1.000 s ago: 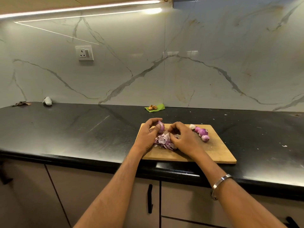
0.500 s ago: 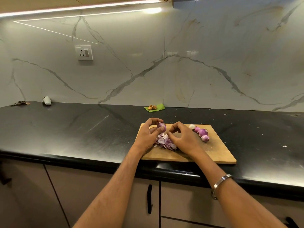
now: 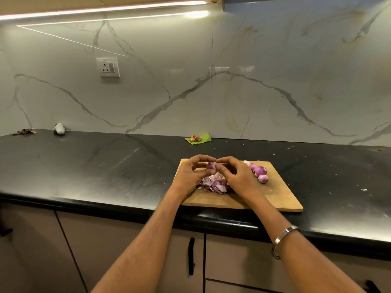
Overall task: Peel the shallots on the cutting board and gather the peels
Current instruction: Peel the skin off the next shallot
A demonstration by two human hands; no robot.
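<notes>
A wooden cutting board [image 3: 273,197] lies on the black counter. Over its left part my left hand [image 3: 190,174] holds a purple shallot [image 3: 211,165] between thumb and fingers. My right hand [image 3: 237,176] meets it from the right, its curled fingertips pinching at the shallot's top and skin. Under both hands sits a heap of purple and white peels [image 3: 214,185]. Peeled shallots [image 3: 259,171] lie in a short row on the board to the right of my right hand.
A green leaf with small brown pieces [image 3: 198,138] lies at the back by the marble wall. A pale lump [image 3: 59,129] and dark scraps [image 3: 25,131] sit far left. The counter's front edge [image 3: 127,206] runs above the cabinet doors.
Both hands have lifted slightly off the peel heap and closed in on the shallot. My right fingertips moved up to the shallot's top.
</notes>
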